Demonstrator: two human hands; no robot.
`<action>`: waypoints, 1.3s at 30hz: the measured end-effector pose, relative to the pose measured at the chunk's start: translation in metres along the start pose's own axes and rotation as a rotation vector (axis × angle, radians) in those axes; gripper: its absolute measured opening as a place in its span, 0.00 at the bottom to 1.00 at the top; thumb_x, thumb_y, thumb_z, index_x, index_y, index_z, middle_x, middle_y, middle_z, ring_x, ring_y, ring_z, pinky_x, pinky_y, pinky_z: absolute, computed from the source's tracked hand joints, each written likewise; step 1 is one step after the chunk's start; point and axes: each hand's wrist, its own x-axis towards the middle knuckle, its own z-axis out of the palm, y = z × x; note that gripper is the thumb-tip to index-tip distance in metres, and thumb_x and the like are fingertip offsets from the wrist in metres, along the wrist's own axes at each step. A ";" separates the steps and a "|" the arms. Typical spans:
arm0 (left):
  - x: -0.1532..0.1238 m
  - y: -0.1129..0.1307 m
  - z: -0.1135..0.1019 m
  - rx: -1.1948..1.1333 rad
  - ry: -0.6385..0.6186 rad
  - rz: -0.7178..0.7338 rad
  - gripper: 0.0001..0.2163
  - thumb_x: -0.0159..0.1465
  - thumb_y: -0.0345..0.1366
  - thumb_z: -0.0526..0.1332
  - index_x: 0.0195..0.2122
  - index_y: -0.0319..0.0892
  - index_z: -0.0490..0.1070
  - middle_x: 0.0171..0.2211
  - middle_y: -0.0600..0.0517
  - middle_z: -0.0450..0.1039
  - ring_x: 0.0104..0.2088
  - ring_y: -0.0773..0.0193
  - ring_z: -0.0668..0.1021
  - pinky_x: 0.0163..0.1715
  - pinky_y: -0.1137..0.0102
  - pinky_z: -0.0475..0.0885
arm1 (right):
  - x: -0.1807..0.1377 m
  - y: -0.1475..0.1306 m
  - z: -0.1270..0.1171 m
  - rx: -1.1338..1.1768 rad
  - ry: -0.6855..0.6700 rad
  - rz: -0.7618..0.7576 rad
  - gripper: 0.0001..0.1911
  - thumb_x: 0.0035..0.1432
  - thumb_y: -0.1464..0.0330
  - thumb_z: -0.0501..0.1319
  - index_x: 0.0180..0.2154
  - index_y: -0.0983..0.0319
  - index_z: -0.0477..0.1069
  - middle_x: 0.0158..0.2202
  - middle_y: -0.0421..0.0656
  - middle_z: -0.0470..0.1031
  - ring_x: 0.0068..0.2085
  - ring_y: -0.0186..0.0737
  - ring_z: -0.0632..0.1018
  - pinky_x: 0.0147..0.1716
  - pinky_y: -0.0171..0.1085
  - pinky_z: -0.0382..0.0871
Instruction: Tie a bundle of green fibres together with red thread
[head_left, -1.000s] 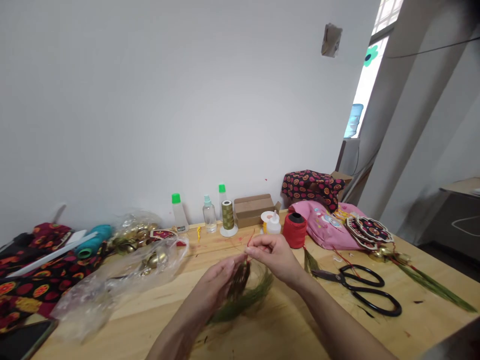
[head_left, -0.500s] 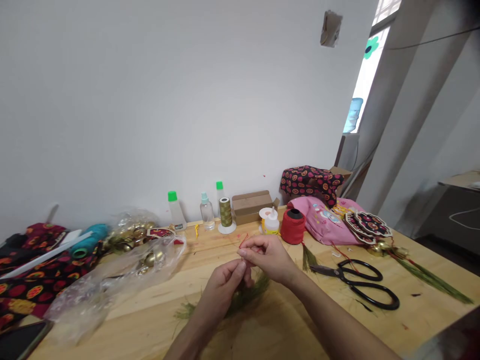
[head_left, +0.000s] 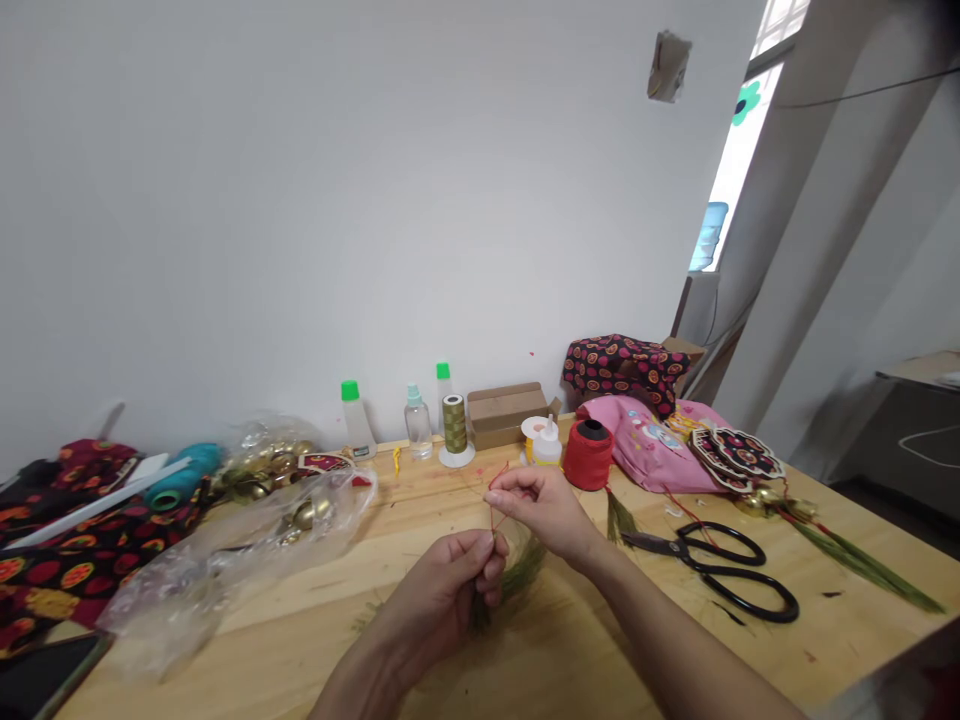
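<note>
My left hand (head_left: 454, 570) pinches the top of an olive-green tassel (head_left: 527, 568) between thumb and fingers. The tassel's loose strands hang below and behind the hand, just over the table. Above it, my right hand (head_left: 541, 508) has thumb and forefinger closed on a thin red cord (head_left: 493, 518). The cord runs down from those fingertips to the left fingertips, and a loop of it sticks up past the right hand. Where cord and tassel meet is partly covered by my left fingers.
Black-handled scissors (head_left: 712, 565) lie at the right, near a finished-looking green tassel (head_left: 862, 560). A red thread cone (head_left: 589, 455), a glue bottle (head_left: 547, 443), an olive thread spool (head_left: 454, 425) and a cardboard box (head_left: 510, 415) line the back. Plastic bags (head_left: 217, 570) with brass bells (head_left: 311, 513) lie left.
My hands have moved apart, the right one up and slightly right of the left. A length of red cord now shows stretched between them.
</note>
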 end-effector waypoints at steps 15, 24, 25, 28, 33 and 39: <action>-0.002 -0.004 -0.002 -0.066 0.041 -0.114 0.07 0.52 0.35 0.61 0.24 0.35 0.73 0.22 0.48 0.73 0.26 0.65 0.73 0.32 0.69 0.65 | 0.002 0.007 0.000 0.113 0.019 0.076 0.09 0.41 0.65 0.63 0.21 0.65 0.70 0.21 0.38 0.66 0.23 0.30 0.64 0.22 0.30 0.56; 0.007 -0.005 0.000 0.186 0.164 -0.024 0.11 0.49 0.38 0.63 0.15 0.38 0.69 0.11 0.58 0.65 0.16 0.71 0.65 0.21 0.75 0.59 | 0.003 0.004 -0.001 0.146 0.041 0.114 0.13 0.41 0.62 0.63 0.20 0.66 0.69 0.16 0.34 0.59 0.18 0.26 0.57 0.16 0.28 0.49; 0.008 -0.005 0.001 0.224 0.169 -0.008 0.11 0.49 0.39 0.63 0.15 0.39 0.69 0.11 0.58 0.64 0.15 0.71 0.65 0.20 0.75 0.58 | 0.003 0.005 -0.001 0.143 0.046 0.113 0.13 0.40 0.61 0.63 0.20 0.66 0.69 0.16 0.34 0.59 0.18 0.26 0.57 0.16 0.28 0.50; 0.009 -0.002 0.000 0.322 0.176 0.040 0.12 0.50 0.39 0.62 0.13 0.40 0.68 0.11 0.58 0.65 0.19 0.69 0.67 0.22 0.75 0.57 | 0.005 0.009 -0.002 0.133 0.061 0.095 0.13 0.39 0.61 0.63 0.21 0.66 0.69 0.17 0.35 0.61 0.20 0.27 0.60 0.19 0.29 0.53; 0.009 0.002 -0.006 0.660 0.210 0.180 0.14 0.52 0.42 0.58 0.13 0.42 0.68 0.12 0.55 0.67 0.33 0.58 0.72 0.28 0.74 0.60 | 0.006 0.008 -0.003 0.099 0.075 0.043 0.14 0.40 0.60 0.63 0.23 0.66 0.71 0.19 0.38 0.65 0.22 0.29 0.63 0.21 0.29 0.57; 0.010 0.005 -0.004 0.667 0.265 0.268 0.07 0.50 0.39 0.61 0.26 0.43 0.75 0.25 0.54 0.75 0.34 0.58 0.74 0.34 0.71 0.65 | 0.001 -0.005 -0.003 0.052 -0.004 -0.020 0.12 0.40 0.61 0.63 0.20 0.65 0.72 0.19 0.39 0.67 0.22 0.30 0.64 0.19 0.30 0.57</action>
